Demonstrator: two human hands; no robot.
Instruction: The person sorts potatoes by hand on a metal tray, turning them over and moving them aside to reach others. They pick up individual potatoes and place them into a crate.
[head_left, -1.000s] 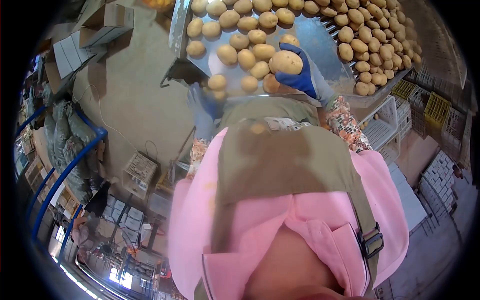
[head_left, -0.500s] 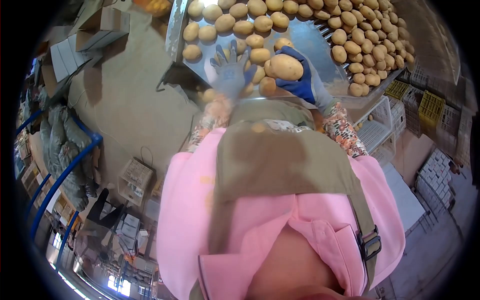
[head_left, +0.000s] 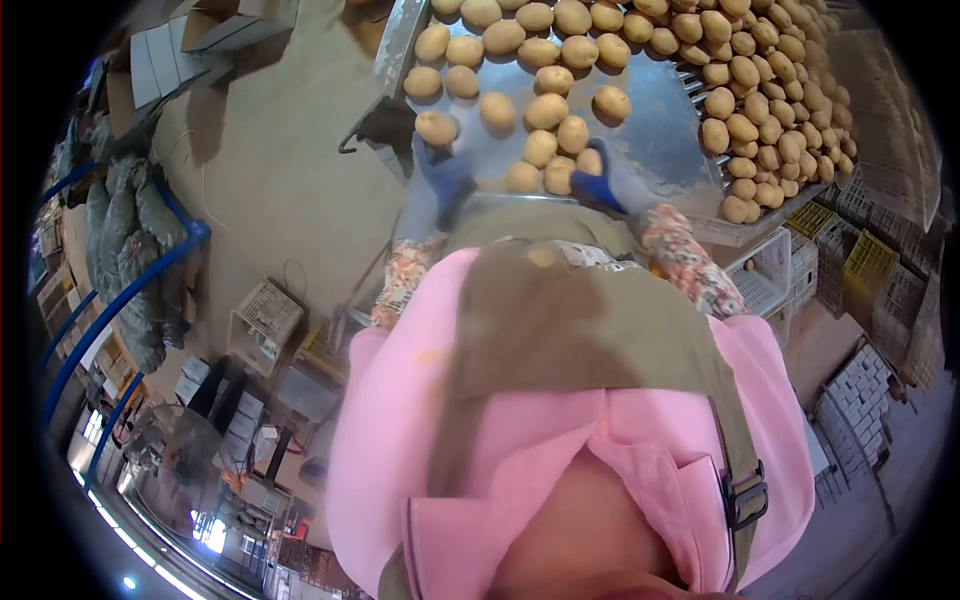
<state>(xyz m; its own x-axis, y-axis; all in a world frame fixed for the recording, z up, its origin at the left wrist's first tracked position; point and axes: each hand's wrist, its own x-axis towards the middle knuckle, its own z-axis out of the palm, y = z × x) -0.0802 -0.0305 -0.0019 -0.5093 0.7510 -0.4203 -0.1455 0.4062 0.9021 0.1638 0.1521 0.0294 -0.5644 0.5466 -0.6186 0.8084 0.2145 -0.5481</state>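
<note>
Both my hands wear blue-and-grey work gloves and are at the near edge of a metal sorting table (head_left: 650,105). My left hand (head_left: 440,178) is blurred at the table's left corner, thumb apart from the fingers, fingertips right below a single potato (head_left: 436,127). At the right end of a small near cluster, my right hand (head_left: 612,182) is beside a potato (head_left: 589,162), its blue fingers low against it; I cannot tell whether it grips that potato. Several more potatoes (head_left: 546,111) lie between and beyond the hands.
A big heap of potatoes (head_left: 770,110) covers the slatted right side of the table. Plastic crates (head_left: 765,270) stand below at the right. On the left are cardboard boxes (head_left: 160,60), a blue rail (head_left: 125,290), grey-green sacks (head_left: 130,250) and a pale crate (head_left: 268,315) on the floor.
The large potato is no longer held up in my right hand, which is lower by the cluster. My left hand has drawn from the potatoes to the table's left corner. The view has shifted.
</note>
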